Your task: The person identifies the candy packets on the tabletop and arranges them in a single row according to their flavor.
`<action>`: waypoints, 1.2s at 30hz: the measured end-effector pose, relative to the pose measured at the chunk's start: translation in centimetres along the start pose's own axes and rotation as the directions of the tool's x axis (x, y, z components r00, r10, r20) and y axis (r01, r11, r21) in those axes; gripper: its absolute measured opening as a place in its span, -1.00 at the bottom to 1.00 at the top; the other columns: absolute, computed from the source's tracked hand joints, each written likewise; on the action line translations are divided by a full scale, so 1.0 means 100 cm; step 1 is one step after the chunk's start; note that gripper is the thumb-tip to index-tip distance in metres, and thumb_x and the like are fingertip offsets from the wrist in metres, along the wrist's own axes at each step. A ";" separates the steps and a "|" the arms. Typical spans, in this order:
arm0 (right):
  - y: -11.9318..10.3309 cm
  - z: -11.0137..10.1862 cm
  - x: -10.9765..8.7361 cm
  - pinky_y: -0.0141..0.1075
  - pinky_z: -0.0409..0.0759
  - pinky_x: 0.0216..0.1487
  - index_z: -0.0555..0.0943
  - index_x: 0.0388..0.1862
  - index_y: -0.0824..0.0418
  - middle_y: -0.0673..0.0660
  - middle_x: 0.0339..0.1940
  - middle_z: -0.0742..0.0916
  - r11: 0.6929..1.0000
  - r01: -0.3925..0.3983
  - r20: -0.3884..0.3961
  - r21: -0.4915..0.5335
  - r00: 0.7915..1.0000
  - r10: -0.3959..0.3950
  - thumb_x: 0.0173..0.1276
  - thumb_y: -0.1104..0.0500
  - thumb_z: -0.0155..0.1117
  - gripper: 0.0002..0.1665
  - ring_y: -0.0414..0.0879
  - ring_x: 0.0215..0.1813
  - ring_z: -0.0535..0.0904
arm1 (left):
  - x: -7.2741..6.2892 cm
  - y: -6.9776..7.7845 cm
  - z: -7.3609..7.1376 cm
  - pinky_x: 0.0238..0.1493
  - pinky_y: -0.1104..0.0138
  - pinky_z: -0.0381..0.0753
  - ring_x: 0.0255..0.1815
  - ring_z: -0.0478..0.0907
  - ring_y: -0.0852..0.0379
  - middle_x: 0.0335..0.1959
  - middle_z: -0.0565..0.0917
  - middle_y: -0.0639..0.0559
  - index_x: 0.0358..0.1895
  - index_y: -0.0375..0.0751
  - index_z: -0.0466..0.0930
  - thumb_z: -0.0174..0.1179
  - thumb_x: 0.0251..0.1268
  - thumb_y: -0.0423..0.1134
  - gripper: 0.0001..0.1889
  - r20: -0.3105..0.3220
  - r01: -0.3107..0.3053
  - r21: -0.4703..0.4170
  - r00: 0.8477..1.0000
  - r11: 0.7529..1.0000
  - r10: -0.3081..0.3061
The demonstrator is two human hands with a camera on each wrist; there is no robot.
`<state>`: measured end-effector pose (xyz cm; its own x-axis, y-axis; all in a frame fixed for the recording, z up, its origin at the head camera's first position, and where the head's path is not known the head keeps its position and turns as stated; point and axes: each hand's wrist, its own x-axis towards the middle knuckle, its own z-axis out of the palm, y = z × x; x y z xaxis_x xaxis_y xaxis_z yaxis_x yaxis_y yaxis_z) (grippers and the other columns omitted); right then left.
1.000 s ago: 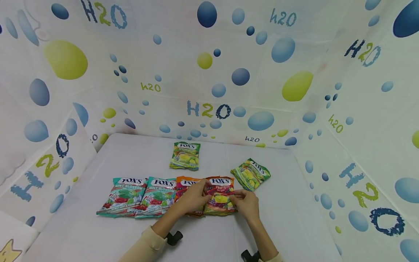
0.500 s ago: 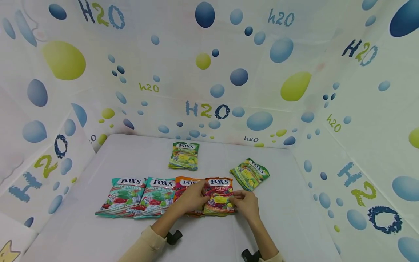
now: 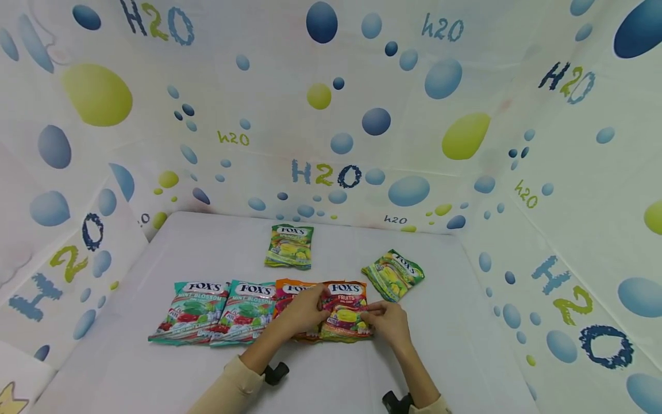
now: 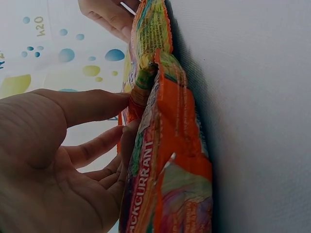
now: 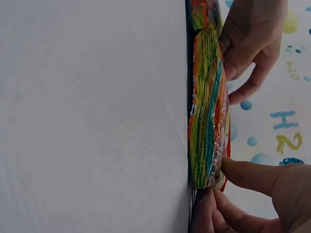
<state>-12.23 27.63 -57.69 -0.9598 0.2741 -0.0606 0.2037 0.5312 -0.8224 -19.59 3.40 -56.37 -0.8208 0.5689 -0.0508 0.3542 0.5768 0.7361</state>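
My left hand (image 3: 305, 310) reaches across a dark red and orange candy bag (image 3: 283, 298), labelled blackcurrant in the left wrist view. Its thumb and fingertips hold the left edge of a red and yellow Fox's Fruits candy bag (image 3: 345, 310). From the other side my right hand (image 3: 389, 323) pinches that bag's right edge. In the right wrist view the right thumb (image 5: 250, 175) lies on its front, with fingertips tucked at the lower edge. The Fruits bag lies flat, overlapping the blackcurrant bag beside it. Part of the blackcurrant bag is hidden behind my left hand.
Two teal Mint Blossom candy bags, one outer (image 3: 190, 313) and one inner (image 3: 247, 310), continue the row leftward. Behind the row lie a green candy bag (image 3: 289, 247) and a tilted green candy bag (image 3: 394, 276). A patterned cloth wall (image 3: 248, 184) bounds the white table (image 3: 439, 322).
The whole scene shifts slightly left in the head view. Both hands stay on the edges of the Fruits bag, and the bags keep their arrangement.
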 end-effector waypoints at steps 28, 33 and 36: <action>0.004 -0.033 0.013 -0.31 0.57 -0.49 0.82 -0.26 0.24 0.02 -0.46 0.78 0.997 -0.042 -0.134 -0.066 0.990 0.033 0.36 0.03 0.49 -0.73 -0.11 -0.44 0.67 | 0.013 0.010 -0.005 -0.34 0.25 0.45 -0.35 0.42 0.10 -0.29 0.48 0.01 0.07 -0.22 0.61 0.29 0.49 -0.14 -0.73 -0.021 -0.052 0.041 0.998 0.998 0.053; 0.008 -0.043 0.022 -0.30 0.56 -0.48 0.82 -0.19 0.28 0.04 -0.46 0.79 0.994 -0.085 -0.168 -0.067 0.983 0.073 0.35 0.03 0.48 -0.69 -0.11 -0.45 0.68 | 0.024 0.018 -0.004 -0.37 0.27 0.42 -0.40 0.40 0.12 -0.32 0.46 0.03 0.08 -0.23 0.63 0.28 0.49 -0.16 -0.73 -0.051 -0.072 0.044 0.996 0.996 0.075; 0.009 -0.047 0.028 -0.31 0.55 -0.48 0.81 -0.16 0.29 0.06 -0.45 0.79 0.994 -0.101 -0.183 -0.047 0.979 0.091 0.35 0.04 0.48 -0.68 -0.07 -0.45 0.69 | 0.030 0.024 -0.004 -0.35 0.26 0.43 -0.37 0.40 0.11 -0.29 0.47 0.02 0.10 -0.24 0.64 0.26 0.48 -0.18 -0.73 -0.065 -0.088 0.047 0.994 0.995 0.091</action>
<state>-13.79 32.62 -55.94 -0.8856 0.4635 -0.0307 0.3085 0.5376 -0.7847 -21.42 6.24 -54.51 -0.8127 0.5795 0.0603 0.4456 0.5517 0.7050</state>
